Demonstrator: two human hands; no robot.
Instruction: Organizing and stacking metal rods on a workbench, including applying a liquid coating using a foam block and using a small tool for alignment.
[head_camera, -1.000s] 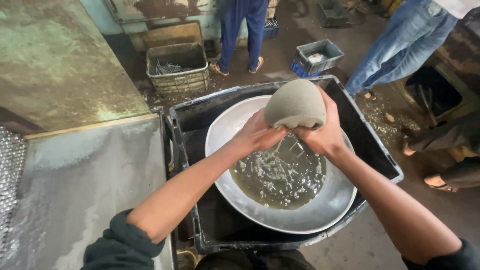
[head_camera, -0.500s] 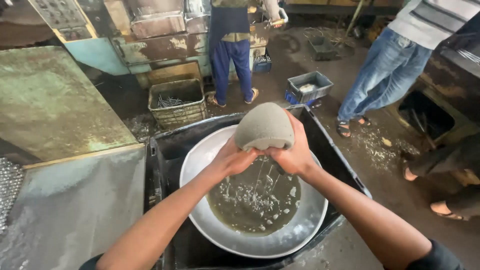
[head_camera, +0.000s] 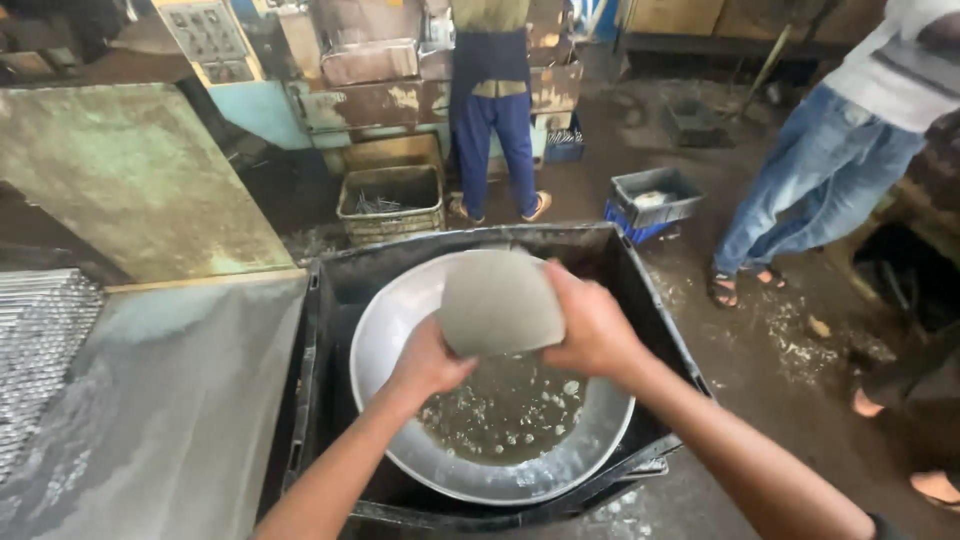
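Observation:
Both of my hands grip a grey rounded bag-like bundle (head_camera: 497, 302) held above a wide metal basin (head_camera: 395, 310). My left hand (head_camera: 428, 360) clasps its lower left side, and my right hand (head_camera: 592, 322) wraps its right side. The basin holds murky liquid with several small pale pieces (head_camera: 510, 410) lying in it. The basin rests inside a black plastic crate (head_camera: 330, 290).
A grey metal table top (head_camera: 150, 400) lies to the left, with shiny metal parts (head_camera: 40, 340) at its far left. Ahead stand a wire basket (head_camera: 392, 203), a grey bin (head_camera: 655, 195), a person in blue trousers (head_camera: 495, 130) and a person in jeans (head_camera: 810, 190).
The view has swung so the basin sits lower and more central. My hands keep hold of the grey bundle, which has come slightly lower over the basin.

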